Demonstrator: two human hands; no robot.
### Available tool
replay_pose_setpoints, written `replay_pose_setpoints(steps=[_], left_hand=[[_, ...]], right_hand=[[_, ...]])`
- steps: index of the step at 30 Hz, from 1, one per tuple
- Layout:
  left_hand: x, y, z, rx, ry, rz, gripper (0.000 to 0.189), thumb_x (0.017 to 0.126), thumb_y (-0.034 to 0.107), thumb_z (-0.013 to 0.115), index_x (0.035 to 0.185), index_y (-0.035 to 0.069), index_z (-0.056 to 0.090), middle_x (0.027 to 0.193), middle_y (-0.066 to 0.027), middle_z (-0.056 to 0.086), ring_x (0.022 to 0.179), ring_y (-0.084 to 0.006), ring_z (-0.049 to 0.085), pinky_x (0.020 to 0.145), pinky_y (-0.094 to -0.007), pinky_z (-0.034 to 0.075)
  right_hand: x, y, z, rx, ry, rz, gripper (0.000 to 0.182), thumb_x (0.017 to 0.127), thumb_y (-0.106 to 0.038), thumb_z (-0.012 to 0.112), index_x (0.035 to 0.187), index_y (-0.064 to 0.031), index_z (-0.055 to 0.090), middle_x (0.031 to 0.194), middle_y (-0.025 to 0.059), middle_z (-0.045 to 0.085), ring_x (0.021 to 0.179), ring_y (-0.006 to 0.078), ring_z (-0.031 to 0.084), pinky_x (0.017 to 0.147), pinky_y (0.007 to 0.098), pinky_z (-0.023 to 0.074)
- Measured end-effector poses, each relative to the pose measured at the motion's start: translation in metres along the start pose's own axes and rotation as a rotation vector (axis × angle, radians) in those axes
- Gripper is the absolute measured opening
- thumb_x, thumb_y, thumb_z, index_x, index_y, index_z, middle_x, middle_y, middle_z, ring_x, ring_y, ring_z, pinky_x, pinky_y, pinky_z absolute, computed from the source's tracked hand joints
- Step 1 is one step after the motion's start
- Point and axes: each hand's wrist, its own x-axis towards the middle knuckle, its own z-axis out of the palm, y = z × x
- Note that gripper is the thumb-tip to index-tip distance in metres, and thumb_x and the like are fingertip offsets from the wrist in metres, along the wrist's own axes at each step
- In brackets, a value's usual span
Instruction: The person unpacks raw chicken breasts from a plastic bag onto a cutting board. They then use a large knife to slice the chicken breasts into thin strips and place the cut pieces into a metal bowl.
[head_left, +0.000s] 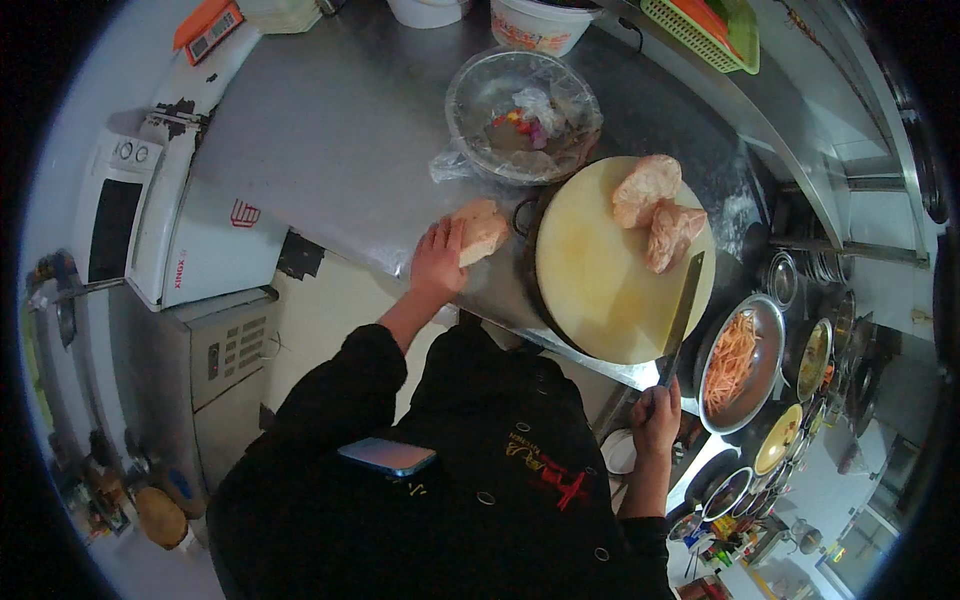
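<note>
My left hand (441, 262) rests on a pale pink piece of raw meat (481, 234) on the steel table (322, 157), left of the round cutting board (592, 262). In my right hand (656, 417) is the handle of a kitchen knife (686, 304); its long blade lies over the board's right side. Two more pieces of raw meat (646, 191) sit on the board's far right part, touching each other, the nearer one (673, 235) close to the knife's tip.
Beyond the board stands a bowl lined with clear plastic (523, 64), holding scraps. To the right are a metal bowl of shredded carrot (731, 364) and several other bowls. White tubs (536, 34) stand at the back. A white chest appliance (225, 232) is at left.
</note>
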Motion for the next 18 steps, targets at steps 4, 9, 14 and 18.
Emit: replay_pose_setpoints(steps=[4, 9, 14, 18], left_hand=[[0.022, -0.008, -0.032, -0.192, -0.068, -0.068, 0.063, 0.077, 0.016, 0.07, 0.138, 0.009, 0.056, 0.13, -0.0181, 0.064, 0.119, -0.0415, 0.06, 0.102, -0.0471, 0.051], [0.046, -0.043, -0.025, -0.844, -0.245, -0.329, 0.05, 0.089, 0.022, 0.066, 0.131, -0.004, 0.059, 0.114, -0.0141, 0.071, 0.102, -0.029, 0.07, 0.087, -0.0432, 0.056], [0.014, -0.029, -0.028, -1.432, -0.285, -0.64, 0.044, 0.093, 0.019, 0.059, 0.13, -0.005, 0.06, 0.114, -0.0096, 0.069, 0.098, -0.0211, 0.068, 0.082, -0.0371, 0.055], [0.001, 0.016, -0.085, -1.54, -0.345, -0.513, 0.042, 0.092, 0.013, 0.052, 0.13, -0.005, 0.061, 0.112, -0.0088, 0.068, 0.096, -0.019, 0.066, 0.081, -0.0321, 0.053]], right_hand=[[0.003, -0.002, -0.008, 0.002, -0.042, 0.004, 0.039, 0.098, -0.013, 0.054, 0.137, -0.0091, 0.051, 0.069, 0.0004, 0.049, 0.051, 0.0094, 0.045, 0.044, 0.0239, 0.0359], [0.008, -0.008, -0.017, 0.02, -0.132, 0.024, 0.04, 0.098, -0.014, 0.054, 0.138, -0.0103, 0.051, 0.069, 0.0008, 0.05, 0.049, 0.0097, 0.044, 0.043, 0.0243, 0.0351], [0.01, -0.012, -0.028, 0.041, -0.122, 0.051, 0.046, 0.099, -0.014, 0.054, 0.144, -0.0101, 0.047, 0.072, 0.0009, 0.051, 0.05, 0.0097, 0.043, 0.043, 0.0237, 0.0348], [0.012, -0.012, -0.036, 0.093, -0.166, 0.084, 0.056, 0.099, -0.013, 0.054, 0.153, -0.0112, 0.039, 0.076, 0.0021, 0.054, 0.053, 0.0105, 0.045, 0.045, 0.0239, 0.0358]])
